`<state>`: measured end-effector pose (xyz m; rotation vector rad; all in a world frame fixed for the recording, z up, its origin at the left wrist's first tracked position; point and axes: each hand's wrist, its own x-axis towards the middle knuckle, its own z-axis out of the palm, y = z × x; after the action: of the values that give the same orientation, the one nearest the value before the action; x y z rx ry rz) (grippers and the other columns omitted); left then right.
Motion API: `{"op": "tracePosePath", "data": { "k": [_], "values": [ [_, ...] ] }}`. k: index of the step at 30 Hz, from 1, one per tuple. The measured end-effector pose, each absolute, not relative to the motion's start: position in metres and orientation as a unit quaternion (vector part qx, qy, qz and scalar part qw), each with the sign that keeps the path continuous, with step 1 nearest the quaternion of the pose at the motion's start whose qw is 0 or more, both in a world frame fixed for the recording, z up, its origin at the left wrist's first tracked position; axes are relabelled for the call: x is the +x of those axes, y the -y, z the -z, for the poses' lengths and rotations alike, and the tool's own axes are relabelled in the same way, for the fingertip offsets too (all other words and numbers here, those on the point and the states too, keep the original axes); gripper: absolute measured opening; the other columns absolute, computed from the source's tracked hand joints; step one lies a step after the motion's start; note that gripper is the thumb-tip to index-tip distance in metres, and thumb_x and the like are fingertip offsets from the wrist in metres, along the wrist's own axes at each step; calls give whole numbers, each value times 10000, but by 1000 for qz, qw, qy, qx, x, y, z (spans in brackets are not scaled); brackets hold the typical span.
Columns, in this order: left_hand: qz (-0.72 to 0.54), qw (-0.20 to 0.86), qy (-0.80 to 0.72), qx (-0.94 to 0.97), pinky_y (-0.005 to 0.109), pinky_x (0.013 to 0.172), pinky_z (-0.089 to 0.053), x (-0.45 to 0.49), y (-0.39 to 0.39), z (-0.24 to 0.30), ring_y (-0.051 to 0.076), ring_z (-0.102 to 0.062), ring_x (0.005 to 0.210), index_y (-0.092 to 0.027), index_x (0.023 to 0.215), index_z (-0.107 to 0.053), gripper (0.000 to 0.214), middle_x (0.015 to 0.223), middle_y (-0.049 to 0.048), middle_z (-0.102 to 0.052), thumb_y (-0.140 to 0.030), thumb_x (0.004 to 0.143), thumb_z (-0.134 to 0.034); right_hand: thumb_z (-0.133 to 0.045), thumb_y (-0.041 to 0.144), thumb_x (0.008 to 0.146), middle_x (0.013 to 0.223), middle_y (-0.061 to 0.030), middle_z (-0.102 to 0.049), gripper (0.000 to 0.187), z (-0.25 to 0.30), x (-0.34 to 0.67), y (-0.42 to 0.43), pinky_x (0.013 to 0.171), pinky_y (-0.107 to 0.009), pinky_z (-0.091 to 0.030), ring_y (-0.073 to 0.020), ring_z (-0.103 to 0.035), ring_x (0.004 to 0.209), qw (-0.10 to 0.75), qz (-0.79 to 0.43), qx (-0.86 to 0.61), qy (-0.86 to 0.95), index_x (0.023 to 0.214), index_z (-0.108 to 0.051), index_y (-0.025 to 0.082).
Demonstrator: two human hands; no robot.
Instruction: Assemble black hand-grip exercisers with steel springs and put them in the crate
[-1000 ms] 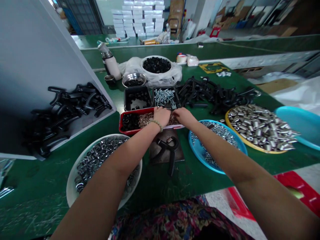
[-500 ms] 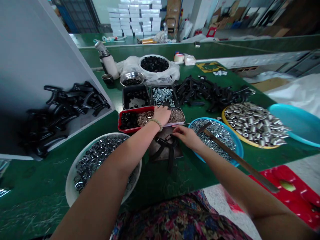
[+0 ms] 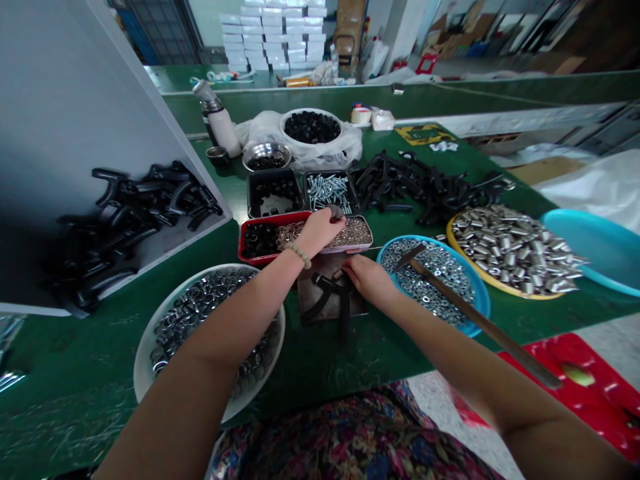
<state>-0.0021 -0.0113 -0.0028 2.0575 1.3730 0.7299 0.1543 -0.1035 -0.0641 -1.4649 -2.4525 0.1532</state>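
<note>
From the head camera, the left hand [image 3: 320, 230] reaches to 12 o'clock with its fingers pinched together on a small dark part [image 3: 336, 212], held just above the far edge of a red tray [image 3: 265, 257]. That tray holds black rings and fine brass-coloured pieces. The right hand [image 3: 369, 279] lies lower, its fingers together beside a black clamp-like handle [image 3: 330, 293] on a dark metal plate [image 3: 320, 310]. Whether that hand is gripping the handle, I cannot tell.

The work surface is a green-topped bench [image 3: 100, 400], scattered with fine metal shavings. A long wooden-handled tool [image 3: 475, 320] lies across a blue dish of steel washers [image 3: 430, 280] at 3 o'clock. Further round sit a yellow plate of steel sleeves [image 3: 515, 250] and a teal basin [image 3: 595, 250]. At 8 o'clock, a white bowl holds steel rings [image 3: 210, 327]. Black handles [image 3: 150, 213] are heaped on a grey board at 10 o'clock, with more [image 3: 425, 187] on the bench at 1 o'clock. Black trays of black parts [image 3: 274, 193] and screws [image 3: 330, 193] stand at 12 o'clock, before a bagged white bowl of black caps [image 3: 311, 127].

Beyond, at 12 o'clock, white boxes [image 3: 273, 37] stand stacked on the factory floor. A red crate [image 3: 565, 380] sits at 4 o'clock.
</note>
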Motion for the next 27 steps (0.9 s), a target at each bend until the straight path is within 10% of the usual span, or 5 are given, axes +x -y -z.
{"op": "tracePosePath", "data": {
  "k": [10,15,22,27],
  "values": [
    [-386,607,-473,509,290,793,-502,-49,88,20,121,-620,755,-121,879,-644,131,809,23,-680,-163,758,-615,-409,140,928,1026,-134,-647,241,64,150,110,830,-338,-490,-218,-616,937,107,-48,-429,896,1026,-628,126],
    [-343,542,-487,593,312,873,-482,-57,103,36,160,-641,864,-149,940,-690,180,914,33,-714,-219,822,-574,-411,229,952,1088,-92,-642,257,56,174,96,891,-345,-475,-200,-594,1021,196,-96,-472,854,1124,-595,180],
    [-281,390,-525,702,289,851,-494,-53,122,40,177,-646,880,-170,927,-681,165,925,36,-704,-281,844,-593,-450,170,899,1010,-164,-604,193,51,184,62,742,-342,-420,-261,-538,932,23,94,-512,853,977,-620,122],
    [-221,231,-511,798,285,857,-482,-48,128,48,163,-610,892,-152,905,-673,229,1015,65,-631,-308,915,-506,-369,240,958,957,-144,-643,271,43,189,63,803,-346,-424,-241,-567,918,97,41,-464,880,941,-618,135]
  ]
}}
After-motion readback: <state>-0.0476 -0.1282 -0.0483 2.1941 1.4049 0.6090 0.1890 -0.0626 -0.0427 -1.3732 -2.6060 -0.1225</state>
